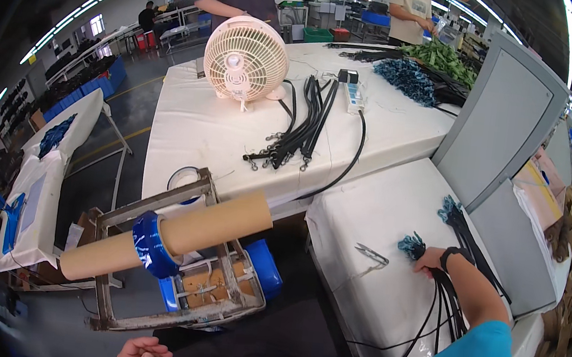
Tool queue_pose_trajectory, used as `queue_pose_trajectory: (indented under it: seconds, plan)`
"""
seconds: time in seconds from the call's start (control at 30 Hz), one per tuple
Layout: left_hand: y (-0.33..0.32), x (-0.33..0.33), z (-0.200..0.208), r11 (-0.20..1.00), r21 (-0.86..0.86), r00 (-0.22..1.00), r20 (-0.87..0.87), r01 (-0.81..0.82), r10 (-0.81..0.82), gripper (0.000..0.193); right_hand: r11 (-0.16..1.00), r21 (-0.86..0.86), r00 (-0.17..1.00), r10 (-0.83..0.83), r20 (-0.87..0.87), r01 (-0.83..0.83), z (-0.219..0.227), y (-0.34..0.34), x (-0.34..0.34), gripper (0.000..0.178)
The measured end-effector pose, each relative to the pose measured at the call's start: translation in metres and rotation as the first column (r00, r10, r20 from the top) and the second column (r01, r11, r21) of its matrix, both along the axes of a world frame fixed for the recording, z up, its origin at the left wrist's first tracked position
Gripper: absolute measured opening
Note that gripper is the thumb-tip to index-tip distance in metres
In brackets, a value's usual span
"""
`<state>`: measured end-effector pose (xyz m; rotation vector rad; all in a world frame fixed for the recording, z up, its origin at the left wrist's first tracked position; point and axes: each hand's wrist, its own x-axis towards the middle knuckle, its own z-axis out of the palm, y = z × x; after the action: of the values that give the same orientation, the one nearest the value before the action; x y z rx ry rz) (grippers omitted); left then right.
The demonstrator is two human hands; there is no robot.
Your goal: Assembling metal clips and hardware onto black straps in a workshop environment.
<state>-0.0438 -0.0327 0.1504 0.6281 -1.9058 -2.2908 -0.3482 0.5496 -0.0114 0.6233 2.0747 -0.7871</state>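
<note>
My right hand (427, 261) is closed around a bundle of black straps (443, 295), just below their bunched teal patterned ends (411, 246). The straps trail from it over the white-covered table (366, 216) and down its near side. A second bundle of black straps with teal ends (453, 212) lies just beyond, beside the grey panel. To the left of my right hand are small thread snips (372, 254), lying loose on the cloth. At the lower edge my left hand (144, 355) hovers with loosely bent fingers and nothing visible in it, below a metal frame.
A cardboard tube (217, 227) with a blue tape roll (153, 244) rests across the metal frame (110, 299). On the far table stand a fan (246, 60), black straps with metal hooks (306, 124) and a power strip (354, 96). A grey panel (500, 125) rises at right. Two people stand beyond.
</note>
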Motion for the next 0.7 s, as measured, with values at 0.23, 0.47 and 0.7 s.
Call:
queue_pose_trajectory:
  seconds: [0.23, 0.47, 0.7]
  plan:
    - [-0.015, -0.083, 0.010, 0.903, 0.133, 0.833, 0.350, 0.409, -0.429, 0.025, 1.000, 0.015, 0.985, 0.012, 0.174, -0.014, -0.009, 0.007, -0.019, 0.016]
    - [-0.021, -0.121, 0.017, 0.825, -0.091, 0.700, 0.587, 0.557, -0.407, 0.021, 0.991, 0.125, 0.952, 0.005, 0.306, -0.046, -0.022, 0.004, -0.031, 0.010]
    - [0.001, -0.126, 0.016, 0.757, -0.315, 0.688, 0.688, 0.572, -0.233, 0.031, 0.985, 0.111, 0.922, 0.081, 0.379, -0.132, -0.044, 0.021, -0.026, 0.011]
